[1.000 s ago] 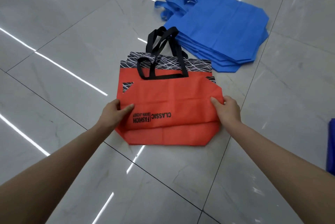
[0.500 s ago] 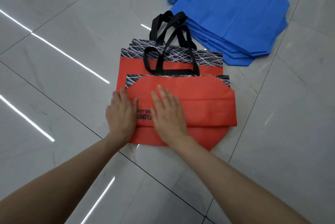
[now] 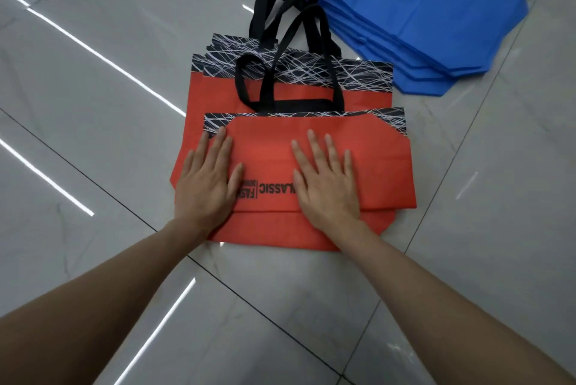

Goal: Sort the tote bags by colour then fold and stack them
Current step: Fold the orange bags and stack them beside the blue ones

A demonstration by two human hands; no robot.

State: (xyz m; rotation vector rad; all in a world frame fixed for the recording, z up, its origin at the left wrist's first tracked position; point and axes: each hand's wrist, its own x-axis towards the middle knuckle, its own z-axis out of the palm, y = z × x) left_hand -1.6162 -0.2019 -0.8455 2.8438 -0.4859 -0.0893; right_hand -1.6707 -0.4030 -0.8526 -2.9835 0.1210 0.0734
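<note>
While both hands lie flat on it, the folded red bag [image 3: 377, 166] sits on top of the red stack [image 3: 215, 88], about mid-floor [image 3: 93, 123]. Left hand [image 3: 205, 185] presses the bag's left end, fingers straight and close together, thumb out to the side. Right hand [image 3: 327, 185] presses nearer the middle, fingers straight and a bit spread. Neither hand grips anything. The black print between the 2 hands reads upside down from here. Black handles [image 3: 324, 42] point toward the floor's far edge, and the blue stack [image 3: 436, 10] lies far right, just beside them. Can't tell if they touch.
</note>
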